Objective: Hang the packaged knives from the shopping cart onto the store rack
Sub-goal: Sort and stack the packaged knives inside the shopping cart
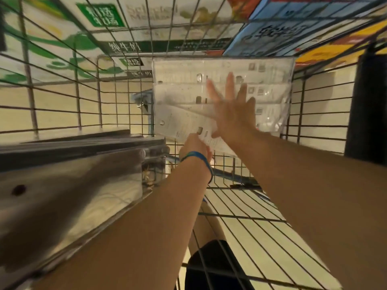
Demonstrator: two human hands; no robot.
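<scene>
Clear flat packages (219, 95) stacked in cart (62, 114)

Pale beige floor (62, 95), green-and-white milk cartons (100, 19) beyond, warm light

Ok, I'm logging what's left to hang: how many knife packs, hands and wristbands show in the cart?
Knife packs: 4, overlapping and blurred
Hands: 2, left hand and right hand
Wristband: 1
Total: 7

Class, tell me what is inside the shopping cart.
Several flat pale packages lie overlapped in the shopping cart. The left hand pinches the nearest one; the right hand spreads open over them. Lower packages are partly covered, and blur hides their contents.
</scene>
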